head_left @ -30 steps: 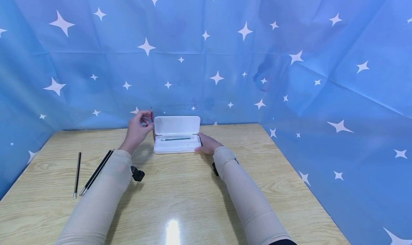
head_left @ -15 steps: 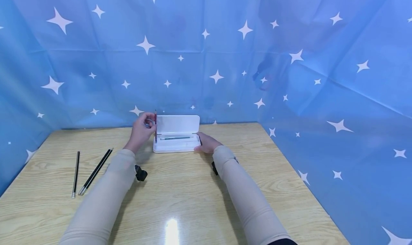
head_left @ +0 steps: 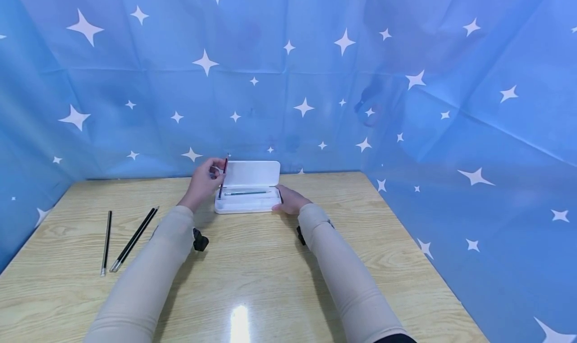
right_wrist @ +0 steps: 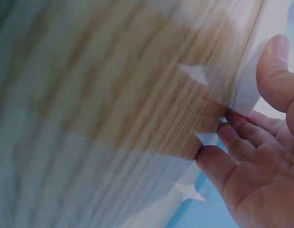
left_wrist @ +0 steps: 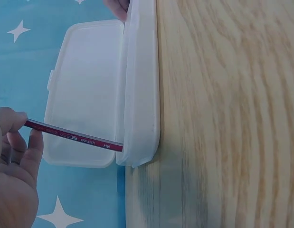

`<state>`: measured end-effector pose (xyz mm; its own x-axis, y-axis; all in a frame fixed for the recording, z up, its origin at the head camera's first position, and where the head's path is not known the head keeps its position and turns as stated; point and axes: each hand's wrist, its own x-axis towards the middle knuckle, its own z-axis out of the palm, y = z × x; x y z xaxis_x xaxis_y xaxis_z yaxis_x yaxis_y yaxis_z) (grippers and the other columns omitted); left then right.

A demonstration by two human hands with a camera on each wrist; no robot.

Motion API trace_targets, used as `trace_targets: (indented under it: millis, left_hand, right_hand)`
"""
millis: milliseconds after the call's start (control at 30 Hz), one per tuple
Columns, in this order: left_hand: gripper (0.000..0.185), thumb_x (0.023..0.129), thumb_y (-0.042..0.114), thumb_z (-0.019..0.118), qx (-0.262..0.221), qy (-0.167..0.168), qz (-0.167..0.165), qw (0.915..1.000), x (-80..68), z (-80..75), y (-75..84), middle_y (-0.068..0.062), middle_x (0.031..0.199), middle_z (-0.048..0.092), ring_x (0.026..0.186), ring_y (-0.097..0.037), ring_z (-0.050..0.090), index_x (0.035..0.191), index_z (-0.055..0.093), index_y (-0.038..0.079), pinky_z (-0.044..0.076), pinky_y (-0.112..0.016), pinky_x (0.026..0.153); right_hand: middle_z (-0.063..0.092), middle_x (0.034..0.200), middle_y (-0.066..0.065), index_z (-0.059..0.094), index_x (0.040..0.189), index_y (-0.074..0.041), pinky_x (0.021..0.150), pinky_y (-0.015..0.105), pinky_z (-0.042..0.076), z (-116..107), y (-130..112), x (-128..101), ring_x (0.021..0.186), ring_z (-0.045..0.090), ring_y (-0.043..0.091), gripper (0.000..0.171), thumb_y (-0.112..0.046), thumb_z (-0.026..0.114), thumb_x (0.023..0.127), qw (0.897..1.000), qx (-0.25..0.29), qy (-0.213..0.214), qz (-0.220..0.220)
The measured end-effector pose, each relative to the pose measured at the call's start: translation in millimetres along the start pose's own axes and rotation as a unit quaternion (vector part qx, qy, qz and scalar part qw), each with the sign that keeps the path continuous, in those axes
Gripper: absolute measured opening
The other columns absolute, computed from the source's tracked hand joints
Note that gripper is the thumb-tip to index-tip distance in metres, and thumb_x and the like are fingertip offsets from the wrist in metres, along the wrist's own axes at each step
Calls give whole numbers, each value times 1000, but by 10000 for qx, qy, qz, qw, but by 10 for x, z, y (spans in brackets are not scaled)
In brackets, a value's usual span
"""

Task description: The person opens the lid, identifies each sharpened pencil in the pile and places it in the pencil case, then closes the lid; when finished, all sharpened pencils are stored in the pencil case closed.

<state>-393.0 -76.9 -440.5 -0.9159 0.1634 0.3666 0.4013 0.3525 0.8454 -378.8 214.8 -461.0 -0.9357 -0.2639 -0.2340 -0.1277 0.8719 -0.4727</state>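
Most of the right hand (head_left: 288, 200) is tucked behind the white pencil case (head_left: 247, 201) in the middle of the head view, and the right wrist view is badly blurred — fingers look straight and relaxed against the case's end. A red pencil (left_wrist: 74, 136) is pinched by the left hand (head_left: 205, 182) at the case's left end, tilted, its tip lost inside the rim — another pencil (head_left: 245, 193) is already inside.

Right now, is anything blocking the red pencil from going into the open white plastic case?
Nothing visible. The red pencil, pinched by the left hand, already points into the white plastic case, whose lid stands open.
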Motion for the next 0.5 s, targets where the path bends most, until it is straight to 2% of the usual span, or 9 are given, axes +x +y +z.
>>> trace_targets:
  millis: [300, 500]
  left_hand:
    - [27, 96, 0, 67, 179, -105, -56, 9998, 25, 84, 83, -13, 114, 61, 96, -26, 55, 122, 62, 4, 50, -38, 80]
    - [31, 93, 0, 72, 207, -141, 120, 9996, 25, 80, 67, -19, 113, 62, 101, -28, 58, 122, 62, -1, 50, -44, 91]
  right_hand:
    - [39, 159, 9, 27, 159, -14, 118, 45, 32, -8, -8, -13, 146, 37, 28, 73, -29, 66, 100, 10000, 54, 26, 32]
    - [39, 158, 11, 25, 160, -12, 118, 46, 32, -23, -11, -37, 146, 36, 30, 73, -28, 65, 101, 9999, 87, -2, -56]
